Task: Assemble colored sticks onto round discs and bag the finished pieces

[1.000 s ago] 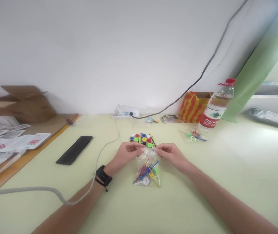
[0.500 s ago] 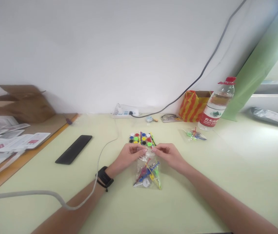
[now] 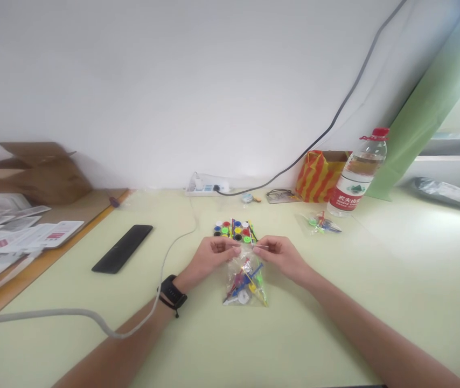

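Note:
A clear plastic bag hangs between my hands, with blue, red, yellow, green and white plastic parts inside. My left hand pinches its top edge at the left, thumb against the fingers. At the right of that edge, my right hand pinches it the same way. Just beyond my fingers lie several round coloured discs in rows, with thin coloured sticks between them. The lower ends of those rows are partly hidden by my hands.
Another bag of coloured parts lies before a water bottle and a striped bag. A black slab lies left. A grey cable crosses my left forearm. A power strip, cardboard box and printed packets stand farther off.
The bag's lower end has risen slightly, and the parts in it have shifted. Both hands keep their pinch with only a slight move.

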### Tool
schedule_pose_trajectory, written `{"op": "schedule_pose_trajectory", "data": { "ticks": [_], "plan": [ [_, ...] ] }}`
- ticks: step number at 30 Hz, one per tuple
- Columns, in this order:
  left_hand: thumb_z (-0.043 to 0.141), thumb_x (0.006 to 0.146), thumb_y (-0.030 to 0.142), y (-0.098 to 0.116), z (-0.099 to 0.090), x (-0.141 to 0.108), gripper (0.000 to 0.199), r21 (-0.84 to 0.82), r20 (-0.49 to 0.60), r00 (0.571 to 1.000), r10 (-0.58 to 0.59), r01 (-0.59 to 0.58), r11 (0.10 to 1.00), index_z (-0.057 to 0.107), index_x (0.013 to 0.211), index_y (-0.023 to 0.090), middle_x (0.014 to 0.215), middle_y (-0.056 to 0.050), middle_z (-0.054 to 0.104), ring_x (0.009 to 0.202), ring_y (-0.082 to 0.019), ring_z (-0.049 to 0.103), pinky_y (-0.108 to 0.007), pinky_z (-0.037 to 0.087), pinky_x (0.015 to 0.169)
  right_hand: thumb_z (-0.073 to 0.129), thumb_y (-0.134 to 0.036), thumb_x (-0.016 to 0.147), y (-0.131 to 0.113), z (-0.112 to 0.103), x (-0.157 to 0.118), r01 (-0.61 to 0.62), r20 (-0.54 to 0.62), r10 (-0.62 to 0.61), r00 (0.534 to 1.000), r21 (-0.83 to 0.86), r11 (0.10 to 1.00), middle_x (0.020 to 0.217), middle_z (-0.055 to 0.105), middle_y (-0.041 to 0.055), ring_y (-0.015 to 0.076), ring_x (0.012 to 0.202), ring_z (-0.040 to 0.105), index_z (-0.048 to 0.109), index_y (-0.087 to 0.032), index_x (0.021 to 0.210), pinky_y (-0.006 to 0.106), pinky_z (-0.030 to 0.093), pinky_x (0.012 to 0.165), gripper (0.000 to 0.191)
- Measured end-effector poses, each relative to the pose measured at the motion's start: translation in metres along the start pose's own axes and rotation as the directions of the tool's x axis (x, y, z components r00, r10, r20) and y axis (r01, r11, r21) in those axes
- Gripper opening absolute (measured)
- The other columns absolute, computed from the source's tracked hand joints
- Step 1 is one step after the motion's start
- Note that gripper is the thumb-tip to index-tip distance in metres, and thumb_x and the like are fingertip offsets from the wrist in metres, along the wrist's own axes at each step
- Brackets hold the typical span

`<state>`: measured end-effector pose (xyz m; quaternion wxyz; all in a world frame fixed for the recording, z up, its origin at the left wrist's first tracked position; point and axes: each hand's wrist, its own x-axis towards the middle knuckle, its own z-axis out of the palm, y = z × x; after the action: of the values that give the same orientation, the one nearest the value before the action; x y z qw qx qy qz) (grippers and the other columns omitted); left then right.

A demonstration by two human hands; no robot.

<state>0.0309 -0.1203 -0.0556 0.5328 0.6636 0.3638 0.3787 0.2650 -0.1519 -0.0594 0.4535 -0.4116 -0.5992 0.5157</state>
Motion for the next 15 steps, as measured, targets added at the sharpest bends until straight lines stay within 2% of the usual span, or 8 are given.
{"op": "schedule_pose_trajectory", "data": {
  "ticks": [5,10,15],
  "plan": [
    [0.083,0.079,0.037,-0.0032,-0.0033,0.0021,0.028,-0.074,-0.029,0.999,-0.031,0.029,0.997,0.080,0.097,0.015,0.086,-0.008,0.076,0.071,-0.014,0.064,-0.023,0.052,0.065,0.080,-0.050,0.077,0.0003,-0.0043,0.0011,-0.004,-0.010,0.004,1.000,0.003,1.000,0.067,0.060,-0.0014,0.0130,0.064,0.048,0.074,-0.017,0.083,0.028,0.038,0.062,0.034],
    [0.085,0.077,0.032,-0.0045,-0.0052,0.0029,0.027,-0.157,-0.056,0.994,-0.095,0.085,0.984,0.081,0.098,0.016,0.082,-0.007,0.076,0.071,-0.014,0.065,-0.022,0.051,0.065,0.080,-0.042,0.078,0.0010,-0.0079,0.0002,-0.019,-0.047,0.020,0.999,0.025,1.000,0.072,0.065,0.0014,0.0145,0.067,0.051,0.081,-0.018,0.095,0.030,0.041,0.065,0.029],
    [0.080,0.080,0.027,-0.0057,-0.0048,0.0031,0.017,-0.225,-0.082,0.989,-0.120,0.099,0.969,0.082,0.093,0.016,0.083,-0.009,0.077,0.082,-0.019,0.069,-0.023,0.051,0.067,0.079,-0.035,0.077,0.0060,-0.0084,0.0018,-0.053,-0.077,0.068,0.995,0.177,0.983,0.078,0.068,0.0034,0.0155,0.072,0.054,0.083,-0.020,0.093,0.031,0.044,0.072,0.022]
  ]
}}
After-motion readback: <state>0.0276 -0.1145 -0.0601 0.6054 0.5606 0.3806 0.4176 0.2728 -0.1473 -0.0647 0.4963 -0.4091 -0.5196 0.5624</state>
